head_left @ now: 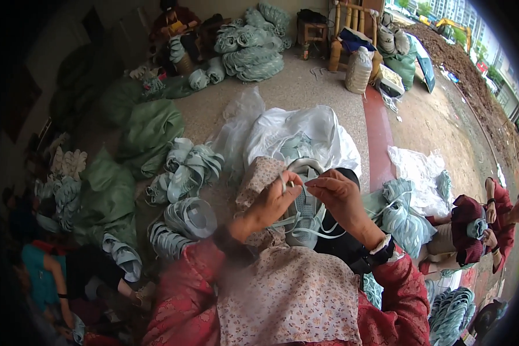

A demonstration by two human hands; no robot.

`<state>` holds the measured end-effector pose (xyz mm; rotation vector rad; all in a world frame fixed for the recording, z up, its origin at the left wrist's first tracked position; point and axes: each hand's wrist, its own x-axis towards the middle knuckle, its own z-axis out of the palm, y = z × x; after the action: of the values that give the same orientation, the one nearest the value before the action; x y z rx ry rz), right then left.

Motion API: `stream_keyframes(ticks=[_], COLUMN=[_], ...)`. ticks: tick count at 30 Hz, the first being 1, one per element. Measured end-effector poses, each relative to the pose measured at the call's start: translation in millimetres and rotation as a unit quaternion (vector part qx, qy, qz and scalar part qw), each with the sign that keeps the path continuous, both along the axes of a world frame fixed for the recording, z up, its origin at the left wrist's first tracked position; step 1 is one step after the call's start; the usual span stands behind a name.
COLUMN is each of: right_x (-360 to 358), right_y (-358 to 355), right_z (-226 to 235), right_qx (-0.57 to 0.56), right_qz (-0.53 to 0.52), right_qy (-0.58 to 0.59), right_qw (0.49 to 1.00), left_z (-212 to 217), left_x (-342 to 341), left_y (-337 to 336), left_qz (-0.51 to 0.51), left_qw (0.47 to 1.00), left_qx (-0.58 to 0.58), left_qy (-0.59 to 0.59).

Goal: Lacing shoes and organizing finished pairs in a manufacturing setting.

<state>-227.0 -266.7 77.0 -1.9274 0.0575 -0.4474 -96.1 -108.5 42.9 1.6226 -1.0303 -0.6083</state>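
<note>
A pale green shoe upper (307,209) rests on my lap, over a floral apron (288,294). My left hand (274,202) pinches a small thin tool, probably a needle, at the upper's top edge. My right hand (337,196) is just beside it, fingers closed on a pale lace (311,230) that trails down over the upper. Both hands almost touch above the shoe piece. My sleeves are red, and a dark watch sits on my right wrist.
A white plastic bag (305,135) holding more uppers lies in front of me. Bundles of green uppers (190,167) and green sacks (150,127) cover the floor at left. One person sits at right (473,230), another at left (46,277), and a third far back (173,26).
</note>
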Motion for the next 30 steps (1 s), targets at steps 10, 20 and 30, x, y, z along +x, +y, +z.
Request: stream_keyframes(ticks=[10,20,30], right_x=[7,5,7], right_y=[1,3,7], right_z=[-26,-28,-40], right_qx=[0.243,0.292,0.288], right_qz=[0.014,-0.014,-0.004], right_qy=[0.018,0.069,0.055], right_qw=[0.97,0.954,0.956], left_z=[-6,-5,-10], left_x=[-11,-19,-20], left_y=[5,8,12], left_qz=[-0.012,0.007,-0.01], left_qw=[1.0,0.966,0.956], left_qx=[-0.021,-0.016,-0.024], left_qy=[-0.01,0.259,0.292])
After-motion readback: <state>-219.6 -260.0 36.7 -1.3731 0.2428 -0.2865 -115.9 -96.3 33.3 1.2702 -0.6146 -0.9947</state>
